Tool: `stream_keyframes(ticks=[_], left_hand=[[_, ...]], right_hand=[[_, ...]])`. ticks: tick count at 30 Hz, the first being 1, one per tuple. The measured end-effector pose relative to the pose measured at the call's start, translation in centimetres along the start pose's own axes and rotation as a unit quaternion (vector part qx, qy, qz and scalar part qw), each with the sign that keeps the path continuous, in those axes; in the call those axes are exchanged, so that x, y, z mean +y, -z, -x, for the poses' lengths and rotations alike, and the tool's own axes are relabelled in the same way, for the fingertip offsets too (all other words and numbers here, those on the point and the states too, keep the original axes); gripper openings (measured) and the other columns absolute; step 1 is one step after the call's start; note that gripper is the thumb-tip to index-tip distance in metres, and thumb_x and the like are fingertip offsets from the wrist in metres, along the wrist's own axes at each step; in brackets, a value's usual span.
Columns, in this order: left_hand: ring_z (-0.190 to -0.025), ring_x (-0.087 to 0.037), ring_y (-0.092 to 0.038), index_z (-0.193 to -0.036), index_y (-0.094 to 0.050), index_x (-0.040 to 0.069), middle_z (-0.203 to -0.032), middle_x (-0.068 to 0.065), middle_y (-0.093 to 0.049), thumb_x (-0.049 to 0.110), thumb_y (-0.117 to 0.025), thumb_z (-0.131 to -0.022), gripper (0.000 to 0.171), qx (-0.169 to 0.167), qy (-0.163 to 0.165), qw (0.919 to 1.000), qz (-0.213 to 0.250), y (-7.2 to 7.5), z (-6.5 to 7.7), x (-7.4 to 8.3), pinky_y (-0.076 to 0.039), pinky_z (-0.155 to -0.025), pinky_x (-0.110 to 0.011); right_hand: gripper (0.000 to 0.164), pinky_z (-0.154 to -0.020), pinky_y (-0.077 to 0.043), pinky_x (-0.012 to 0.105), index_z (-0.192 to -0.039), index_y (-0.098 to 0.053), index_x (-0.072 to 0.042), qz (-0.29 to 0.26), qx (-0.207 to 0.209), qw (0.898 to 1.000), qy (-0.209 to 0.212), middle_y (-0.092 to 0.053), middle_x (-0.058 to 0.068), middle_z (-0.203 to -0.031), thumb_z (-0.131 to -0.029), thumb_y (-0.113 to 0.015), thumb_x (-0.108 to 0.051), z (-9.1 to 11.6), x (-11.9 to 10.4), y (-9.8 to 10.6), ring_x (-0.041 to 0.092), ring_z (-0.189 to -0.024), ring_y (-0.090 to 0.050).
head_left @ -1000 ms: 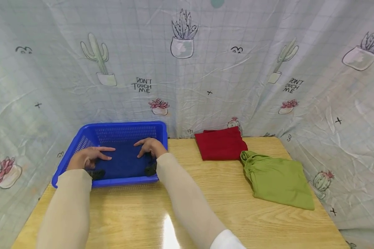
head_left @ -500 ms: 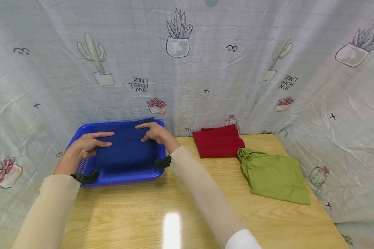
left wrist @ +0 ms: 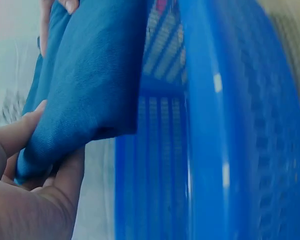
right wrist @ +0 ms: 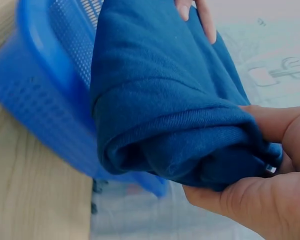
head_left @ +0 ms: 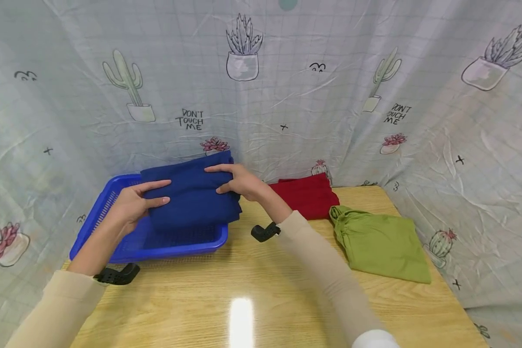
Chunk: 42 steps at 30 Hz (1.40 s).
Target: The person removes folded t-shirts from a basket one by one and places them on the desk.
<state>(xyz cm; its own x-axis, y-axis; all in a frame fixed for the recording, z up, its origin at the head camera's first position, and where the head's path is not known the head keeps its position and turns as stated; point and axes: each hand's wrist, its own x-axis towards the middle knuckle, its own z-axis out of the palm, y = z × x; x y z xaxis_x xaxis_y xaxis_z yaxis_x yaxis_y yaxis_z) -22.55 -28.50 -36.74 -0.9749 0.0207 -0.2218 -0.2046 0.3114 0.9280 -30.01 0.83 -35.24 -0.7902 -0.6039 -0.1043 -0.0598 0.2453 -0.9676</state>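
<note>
A folded dark blue garment (head_left: 191, 198) hangs above the blue plastic basket (head_left: 174, 251), overlapping its back and right rim in the head view. My left hand (head_left: 132, 200) grips its left end, thumb on one face and fingers curled beneath, as the left wrist view shows on the cloth (left wrist: 90, 75). At the other end my right hand (head_left: 243, 181) grips the bundle, thumb and fingers on opposite sides. Stacked folds and a thick rolled edge of the garment (right wrist: 165, 110) show in the right wrist view.
On the wooden table (head_left: 191, 299), a folded red cloth (head_left: 304, 198) lies at the back, right of the basket. A folded green garment (head_left: 383, 244) with a gathered end lies farther right. A patterned curtain (head_left: 269, 96) stands behind the table.
Both hands have lifted the blue garment from inside the basket, up and to the right. The red and green cloths have stayed put.
</note>
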Motion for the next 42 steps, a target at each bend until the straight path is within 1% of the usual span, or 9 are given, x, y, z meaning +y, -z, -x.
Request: stream_keyframes(ticks=[4, 8, 10, 12, 14, 17, 32, 36, 42], left_hand=[[-0.087, -0.015, -0.058, -0.150, -0.054, 0.018, -0.169, -0.009, -0.020, 0.022, -0.078, -0.092, 0.063, -0.002, -0.031, 0.9995, 0.006, -3.0, 0.8, 0.9, -0.044, -0.064, -0.024], [-0.139, -0.029, -0.044, -0.145, -0.060, 0.019, -0.165, -0.007, -0.031, 0.019, -0.079, -0.091, 0.058, -0.019, -0.060, 0.9979, 0.015, -6.7, 0.7, 1.3, -0.053, -0.079, -0.023], [-0.101, -0.026, -0.061, -0.141, -0.064, 0.021, -0.161, -0.008, -0.038, 0.018, -0.080, -0.090, 0.054, -0.023, -0.071, 0.9971, 0.010, -8.7, 0.7, 1.2, -0.049, -0.064, -0.024], [-0.063, -0.020, -0.048, -0.139, -0.066, 0.023, -0.157, -0.009, -0.044, 0.017, -0.080, -0.090, 0.051, -0.028, -0.087, 0.9958, -0.004, -10.5, 0.9, 1.1, -0.039, -0.051, -0.026], [-0.048, -0.018, -0.021, -0.136, -0.068, 0.025, -0.151, -0.010, -0.051, 0.016, -0.080, -0.089, 0.049, -0.032, -0.105, 0.9937, -0.021, -12.3, 1.2, 1.1, -0.026, -0.045, -0.029], [-0.040, -0.013, -0.021, -0.133, -0.070, 0.028, -0.142, -0.011, -0.060, 0.016, -0.081, -0.089, 0.047, -0.032, -0.141, 0.9884, -0.047, -14.8, 1.6, 1.1, -0.027, -0.043, -0.026], [-0.047, -0.013, -0.044, -0.144, -0.061, 0.020, -0.097, -0.015, -0.072, 0.011, -0.074, -0.094, 0.053, -0.050, -0.280, 0.9439, -0.168, -22.7, 3.8, -1.2, -0.050, -0.066, -0.030], [-0.080, -0.022, -0.063, -0.149, -0.055, 0.016, -0.140, -0.015, -0.059, 0.009, -0.070, -0.096, 0.055, -0.076, -0.263, 0.9418, -0.194, -23.9, 3.8, -2.5, -0.053, -0.082, -0.037], [-0.134, -0.036, -0.051, -0.151, -0.049, 0.008, -0.145, -0.019, -0.055, 0.010, -0.069, -0.097, 0.058, -0.131, -0.199, 0.9402, -0.244, -24.4, 2.3, -5.2, -0.047, -0.105, -0.049]], right_hand=[[0.062, -0.097, -0.054, 0.038, -0.144, -0.061, -0.025, 0.032, 0.011, 0.999, 0.009, -0.036, 0.005, -0.159, -0.092, -0.068, 0.008, 2.7, 0.8, 2.1, 0.026, -0.135, -0.047], [0.059, -0.100, -0.053, 0.043, -0.143, -0.061, -0.032, 0.091, 0.040, 0.995, 0.003, -0.042, 0.005, -0.155, -0.093, -0.071, -0.001, 6.0, 2.4, 4.5, 0.028, -0.135, -0.047], [0.058, -0.100, -0.053, 0.044, -0.143, -0.061, -0.034, 0.120, 0.049, 0.992, -0.002, -0.046, 0.005, -0.152, -0.094, -0.073, -0.005, 7.7, 3.4, 5.6, 0.027, -0.133, -0.050], [0.058, -0.100, -0.053, 0.044, -0.143, -0.060, -0.035, 0.135, 0.052, 0.989, -0.005, -0.049, 0.005, -0.149, -0.094, -0.073, -0.008, 9.4, 4.4, 6.5, 0.028, -0.130, -0.053], [0.058, -0.099, -0.054, 0.044, -0.144, -0.059, -0.034, 0.136, 0.053, 0.989, -0.007, -0.051, 0.006, -0.148, -0.094, -0.073, -0.008, 11.0, 5.3, 7.2, 0.028, -0.129, -0.055], [0.059, -0.099, -0.054, 0.046, -0.145, -0.059, -0.031, 0.133, 0.058, 0.989, -0.006, -0.052, 0.008, -0.148, -0.093, -0.073, -0.006, 13.2, 6.3, 8.2, 0.031, -0.130, -0.056], [0.056, -0.107, -0.045, 0.055, -0.145, -0.059, -0.021, 0.170, 0.086, 0.982, -0.011, -0.053, 0.015, -0.148, -0.093, -0.073, -0.004, 18.2, 11.3, 10.0, 0.038, -0.137, -0.048], [0.057, -0.105, -0.046, 0.054, -0.145, -0.059, -0.023, 0.184, 0.081, 0.979, -0.039, -0.051, 0.015, -0.151, -0.093, -0.072, -0.006, 19.1, 12.6, 9.6, 0.037, -0.137, -0.047], [0.058, -0.097, -0.048, 0.047, -0.147, -0.057, -0.018, 0.247, 0.077, 0.961, -0.095, -0.047, 0.019, -0.153, -0.092, -0.075, -0.009, 19.5, 15.2, 7.9, 0.038, -0.137, -0.046]])
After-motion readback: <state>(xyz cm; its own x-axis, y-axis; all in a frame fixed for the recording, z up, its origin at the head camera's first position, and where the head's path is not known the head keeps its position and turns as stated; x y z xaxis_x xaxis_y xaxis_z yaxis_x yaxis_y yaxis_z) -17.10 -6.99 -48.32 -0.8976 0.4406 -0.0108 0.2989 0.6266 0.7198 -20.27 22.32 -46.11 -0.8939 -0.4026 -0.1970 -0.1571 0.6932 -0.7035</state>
